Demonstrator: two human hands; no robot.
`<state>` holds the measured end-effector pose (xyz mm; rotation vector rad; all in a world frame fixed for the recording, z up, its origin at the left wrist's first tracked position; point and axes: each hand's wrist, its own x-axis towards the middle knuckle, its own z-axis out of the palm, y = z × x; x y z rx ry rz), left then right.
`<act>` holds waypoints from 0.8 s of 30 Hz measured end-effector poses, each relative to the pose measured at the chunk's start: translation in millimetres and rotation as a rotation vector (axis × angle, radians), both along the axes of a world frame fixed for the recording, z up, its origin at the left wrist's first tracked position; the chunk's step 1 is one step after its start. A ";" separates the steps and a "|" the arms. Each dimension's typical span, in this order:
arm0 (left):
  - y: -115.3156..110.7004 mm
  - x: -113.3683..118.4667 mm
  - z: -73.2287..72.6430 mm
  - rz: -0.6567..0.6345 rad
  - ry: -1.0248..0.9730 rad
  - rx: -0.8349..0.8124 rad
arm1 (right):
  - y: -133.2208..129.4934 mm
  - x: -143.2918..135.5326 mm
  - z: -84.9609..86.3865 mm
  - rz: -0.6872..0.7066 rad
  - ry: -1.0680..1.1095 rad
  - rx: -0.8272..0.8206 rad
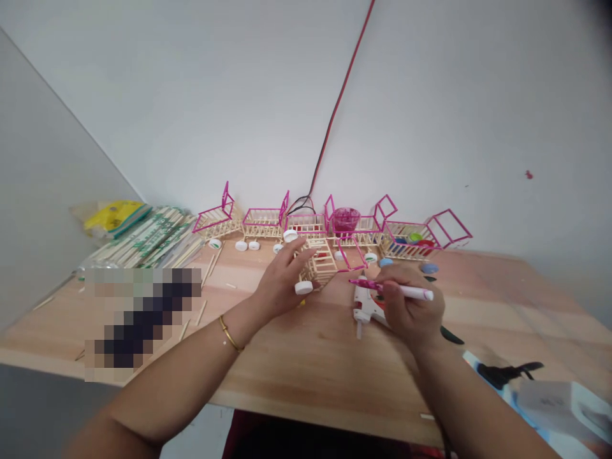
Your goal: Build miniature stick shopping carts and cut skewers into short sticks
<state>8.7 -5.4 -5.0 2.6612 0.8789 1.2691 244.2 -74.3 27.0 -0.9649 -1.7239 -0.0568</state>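
Note:
My left hand is wrapped round a small cart built of thin wooden sticks, with white bottle-cap wheels. The cart is tipped on its side, its magenta-edged handle frame pointing right. In my right hand is a magenta marker with a white end, its tip just below the handle frame; I cannot tell whether it touches. Below the marker lies a white glue gun, partly hidden by my right hand. Behind, several similar stick carts stand in a row along the wall.
Packs of wooden sticks and a yellow bag lie at the left. A magenta-stained plastic cup sits among the carts. Loose sticks are scattered on the table. A white box stands at the right front; a red-black cable runs up the wall.

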 end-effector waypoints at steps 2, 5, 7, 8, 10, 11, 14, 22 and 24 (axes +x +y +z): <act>0.2 0.0 0.3 -0.005 0.002 0.004 | 0.3 1.0 0.1 -0.036 0.013 0.025; 0.1 -0.1 0.7 -0.005 0.001 0.009 | 1.1 2.3 0.3 -0.100 -0.001 0.045; 0.1 -0.2 0.9 -0.005 -0.001 0.010 | 2.0 3.3 -0.1 -0.142 0.009 0.043; 0.1 -0.3 1.0 -0.006 0.001 0.008 | 2.5 3.6 -0.3 -0.160 0.013 0.037; 0.0 -0.6 1.3 -0.007 0.006 0.002 | 3.5 4.0 -0.6 -0.177 0.012 0.018; -0.1 -0.7 1.5 -0.005 0.008 -0.001 | 3.9 4.0 -0.6 -0.179 0.008 0.009; -0.4 -1.1 1.8 -0.004 0.009 -0.002 | 4.6 3.4 -0.2 -0.161 -0.021 -0.003; -0.3 -1.0 1.8 -0.017 -0.002 0.003 | 5.3 3.0 -0.5 -0.157 -0.002 -0.030; -0.2 -1.0 1.9 -0.022 -0.005 0.005 | 5.4 4.2 -0.7 -0.156 -0.017 -0.038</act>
